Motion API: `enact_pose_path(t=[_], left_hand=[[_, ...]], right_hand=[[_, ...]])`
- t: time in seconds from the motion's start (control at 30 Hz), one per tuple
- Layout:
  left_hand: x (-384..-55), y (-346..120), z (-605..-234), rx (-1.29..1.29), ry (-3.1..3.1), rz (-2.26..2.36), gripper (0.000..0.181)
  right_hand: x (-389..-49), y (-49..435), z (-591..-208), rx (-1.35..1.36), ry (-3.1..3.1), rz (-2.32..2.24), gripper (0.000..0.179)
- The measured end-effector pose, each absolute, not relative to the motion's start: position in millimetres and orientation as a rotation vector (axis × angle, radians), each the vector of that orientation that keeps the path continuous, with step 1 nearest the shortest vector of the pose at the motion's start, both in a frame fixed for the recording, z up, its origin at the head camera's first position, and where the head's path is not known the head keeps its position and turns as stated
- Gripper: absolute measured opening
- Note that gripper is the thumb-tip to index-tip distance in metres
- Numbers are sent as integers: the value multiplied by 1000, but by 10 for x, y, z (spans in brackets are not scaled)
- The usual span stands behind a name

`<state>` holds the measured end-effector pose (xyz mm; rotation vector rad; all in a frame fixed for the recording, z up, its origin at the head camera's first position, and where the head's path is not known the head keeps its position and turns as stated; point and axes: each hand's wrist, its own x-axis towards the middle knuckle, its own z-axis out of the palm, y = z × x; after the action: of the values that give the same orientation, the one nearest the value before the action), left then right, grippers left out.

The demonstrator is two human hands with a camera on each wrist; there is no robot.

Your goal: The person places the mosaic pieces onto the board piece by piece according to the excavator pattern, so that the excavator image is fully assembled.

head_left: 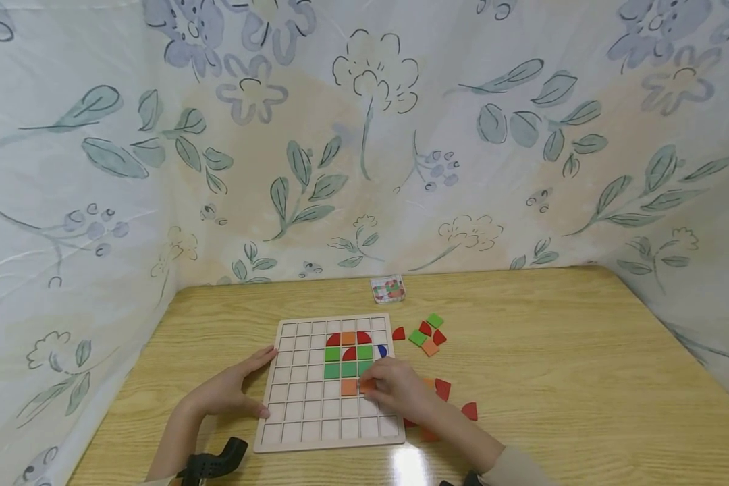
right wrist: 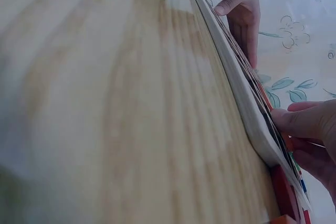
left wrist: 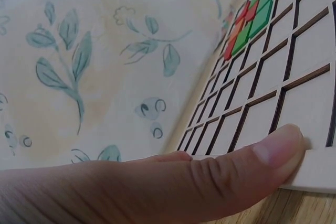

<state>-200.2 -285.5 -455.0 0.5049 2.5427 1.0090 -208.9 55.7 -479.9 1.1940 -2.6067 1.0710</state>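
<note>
A wooden grid board (head_left: 308, 432) lies on the table, partly filled with coloured tiles. My left hand (head_left: 221, 393) rests along its left edge with fingers and thumb spread; in the left wrist view the straight thumb (left wrist: 252, 163) lies on the rim. Over the board's right part, my right hand (head_left: 403, 388) pinches an orange square tile (head_left: 365, 388) at a cell beside another orange square (head_left: 349, 387). Above these sit a row of dark green squares (head_left: 332, 370), then light green squares (head_left: 365, 352) around a red quarter-circle (head_left: 349, 354), topped by red and orange pieces. A blue piece (head_left: 382, 351) sits right of them.
Loose green (head_left: 435, 320), red and orange tiles lie right of the board, and more red pieces (head_left: 470, 410) lie near the right forearm, which partly covers that pile. A small pattern card (head_left: 388, 289) lies behind the board. A floral cloth (head_left: 376, 169) hangs behind the table.
</note>
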Motion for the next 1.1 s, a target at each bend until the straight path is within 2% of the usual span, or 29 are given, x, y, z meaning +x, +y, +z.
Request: enact_pose_path(t=[0.43, 1.1], left_hand=[[-1996, -2856, -4543, 527, 2559, 990, 104], [-2004, -2863, -4562, 521, 2571, 979, 105]], right_hand=[[-2063, 545, -4823, 1174, -2644, 1123, 14], [-2081, 619, -4746, 1329, -2624, 1172, 17]])
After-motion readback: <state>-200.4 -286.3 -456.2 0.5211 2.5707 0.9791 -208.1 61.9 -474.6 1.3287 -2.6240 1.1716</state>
